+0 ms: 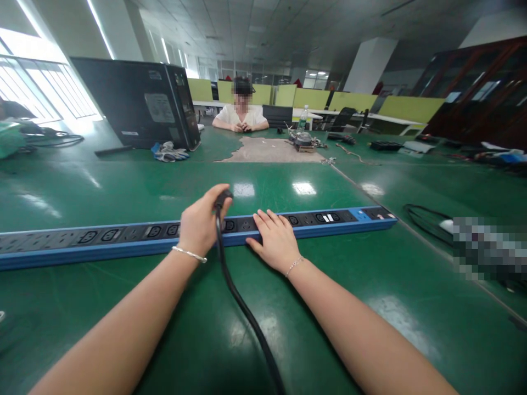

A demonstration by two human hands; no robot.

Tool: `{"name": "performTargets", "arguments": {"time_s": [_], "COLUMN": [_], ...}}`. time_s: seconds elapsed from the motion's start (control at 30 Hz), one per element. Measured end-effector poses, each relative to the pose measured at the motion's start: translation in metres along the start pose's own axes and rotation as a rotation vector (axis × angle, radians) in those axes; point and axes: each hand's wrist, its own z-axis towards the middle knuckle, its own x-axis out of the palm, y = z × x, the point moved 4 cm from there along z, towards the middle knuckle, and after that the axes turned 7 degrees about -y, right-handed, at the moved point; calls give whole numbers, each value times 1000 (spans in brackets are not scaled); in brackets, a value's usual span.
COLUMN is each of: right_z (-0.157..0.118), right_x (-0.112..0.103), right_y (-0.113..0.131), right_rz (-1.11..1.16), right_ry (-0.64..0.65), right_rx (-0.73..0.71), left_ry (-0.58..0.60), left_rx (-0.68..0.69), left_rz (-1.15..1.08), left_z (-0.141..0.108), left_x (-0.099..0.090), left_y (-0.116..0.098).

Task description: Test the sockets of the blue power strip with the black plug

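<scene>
A long blue power strip (123,249) with black sockets lies across the green table, from the left edge of the view to right of centre. My left hand (201,219) is closed around a black plug (223,198), held above the strip's middle. From the plug a thick black cable (242,304) hangs down and runs toward the bottom of the view. My right hand (274,236) lies on the strip just right of the plug, fingers spread over its sockets and thumb at its near edge; nothing is held in it.
A black computer case (135,104) stands at the back left, with gloves (169,152) beside it. Across the green table (197,178) sits a person (241,112). Loose parts and a bottle (303,118) are at the back; a coiled black cable (424,222) lies right.
</scene>
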Motion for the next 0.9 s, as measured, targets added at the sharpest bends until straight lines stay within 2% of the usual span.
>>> {"name": "performTargets", "arguments": {"time_s": [0.1,0.17,0.2,0.27,0.33,0.4,0.67,0.9], "right_z": [0,0,0,0,0,0,0,0], "right_x": [0,0,0,0,0,0,0,0], "right_y": [-1,-1,-1,-1,-1,-1,-1,-1], "right_rz": [0,2,4,6,9,11,11,12], "right_ry": [7,10,10,8,6,5,-2,-8], "right_rx": [2,2,3,5,7,8,1,0], "left_ry": [13,147,272,445,557,622,735,717], "left_rx": [-212,-319,-299,-178,-62,-2,38,35], "left_rz": [-56,-172,-180,-58,53,96,177,256], "left_z": [20,26,26,23,18,14,10,10], "left_x": [-27,-40,-44,-52,-55,-54,-43,-43], "left_y": [38,58,63,67,67,66,68,61]}}
